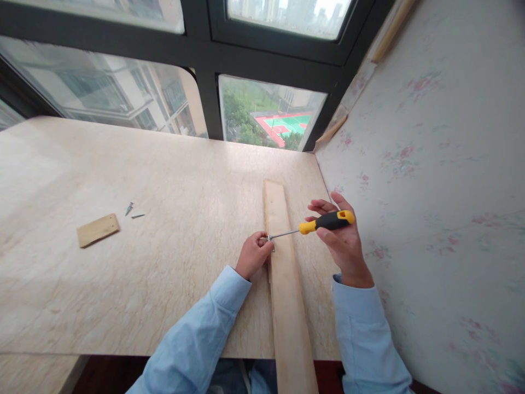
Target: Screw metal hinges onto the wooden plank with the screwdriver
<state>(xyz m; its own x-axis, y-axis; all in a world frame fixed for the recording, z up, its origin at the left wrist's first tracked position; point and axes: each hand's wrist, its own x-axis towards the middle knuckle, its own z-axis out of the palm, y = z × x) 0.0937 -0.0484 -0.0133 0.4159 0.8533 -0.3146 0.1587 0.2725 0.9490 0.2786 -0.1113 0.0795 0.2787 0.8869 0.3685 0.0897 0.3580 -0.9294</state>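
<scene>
A long wooden board lies on the stone-look sill, its near end running past the front edge. At the board's left edge, my left hand is closed in a pinch around a small metal bracket, partly hidden by the fingers. My right hand holds a yellow and black screwdriver loosely, the handle lying across thumb and palm with several fingers lifted away. The screwdriver's shaft points left, its tip meeting the metal at my left fingertips. Whether a screw sits under the tip is too small to tell.
To the left on the sill lie a short wooden piece with small holes and some loose screws. A flowered wall rises close to my right hand. Dark-framed windows stand behind the sill.
</scene>
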